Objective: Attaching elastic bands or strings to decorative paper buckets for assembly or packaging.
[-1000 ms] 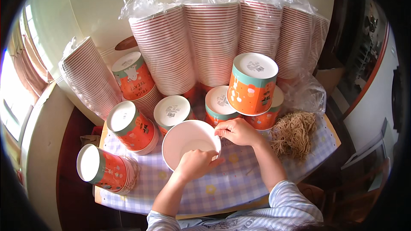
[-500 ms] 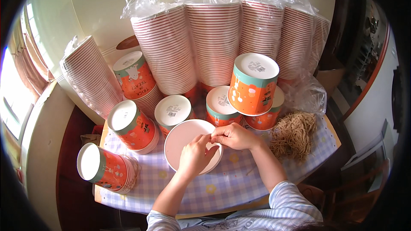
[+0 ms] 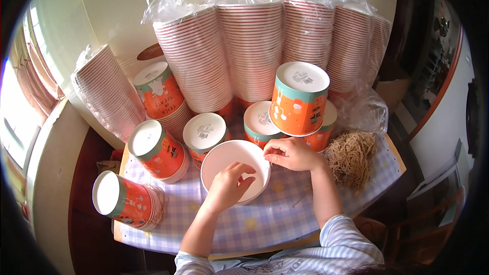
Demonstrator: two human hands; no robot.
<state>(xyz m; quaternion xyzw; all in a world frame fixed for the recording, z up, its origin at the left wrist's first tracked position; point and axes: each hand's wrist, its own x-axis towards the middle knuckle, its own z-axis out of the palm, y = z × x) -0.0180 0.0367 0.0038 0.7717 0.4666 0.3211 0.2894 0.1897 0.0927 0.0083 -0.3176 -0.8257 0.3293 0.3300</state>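
A white paper bowl (image 3: pixel 226 157) lies tilted on the checked tablecloth (image 3: pixel 285 214) with its mouth facing me. My left hand (image 3: pixel 229 186) reaches into the bowl, fingers curled against its inner wall. My right hand (image 3: pixel 290 154) pinches the bowl's right rim with thumb and fingers. Both hands hold the same bowl. Just behind them stand orange and teal paper cups (image 3: pixel 298 99) upside down in short stacks.
Tall stacks of cups in clear plastic sleeves (image 3: pixel 254 51) fill the back of the table. Another sleeved stack (image 3: pixel 104 91) leans at the left. A stack of orange cups (image 3: pixel 127 201) lies on its side at front left. A heap of brown rubber bands (image 3: pixel 351 155) sits at right.
My left hand has moved from the bowl's lower rim into its inside. The bowl has tipped a little more toward me. My right hand stays on the right rim.
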